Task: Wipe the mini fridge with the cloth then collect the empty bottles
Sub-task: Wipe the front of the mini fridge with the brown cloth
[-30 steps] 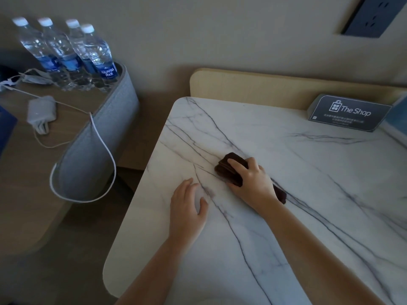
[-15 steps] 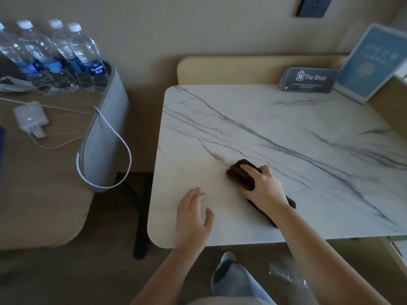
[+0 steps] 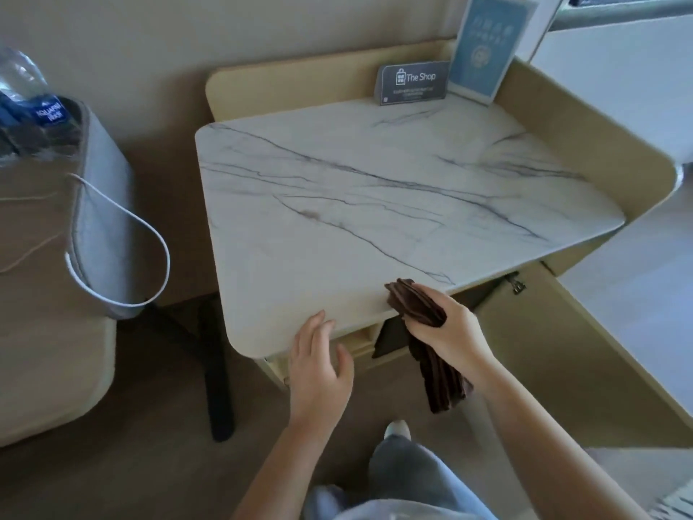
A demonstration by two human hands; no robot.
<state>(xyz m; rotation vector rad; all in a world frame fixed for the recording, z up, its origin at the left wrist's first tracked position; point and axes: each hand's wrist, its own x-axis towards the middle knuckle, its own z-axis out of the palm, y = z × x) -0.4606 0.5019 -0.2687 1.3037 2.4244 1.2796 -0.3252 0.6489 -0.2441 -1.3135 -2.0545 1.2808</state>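
Observation:
My right hand [image 3: 446,334] grips a folded dark brown cloth [image 3: 420,305] at the front edge of the white marble top [image 3: 375,204] of the cabinet; the cloth's loose end hangs down past the edge. My left hand [image 3: 318,369] lies with relaxed fingers at the front left edge of the marble top, fingertips on it. Below the top, a dark opening [image 3: 390,337] shows inside the cabinet, and a beige door panel [image 3: 543,354] stands open to the right. Water bottles [image 3: 26,95] with blue labels stand at the far left on a side table.
A dark "The Shop" sign [image 3: 412,82] and a blue card stand [image 3: 483,46] sit at the back of the marble top. A grey-rimmed wooden side table [image 3: 56,332] carries a white cable [image 3: 150,234] that loops over its rim. Black table legs [image 3: 219,388] stand on the floor between.
My right hand has dragged the cloth toward me, from mid-top to the front edge, where it now hangs over. The left hand slid back to the edge. The view has pulled back.

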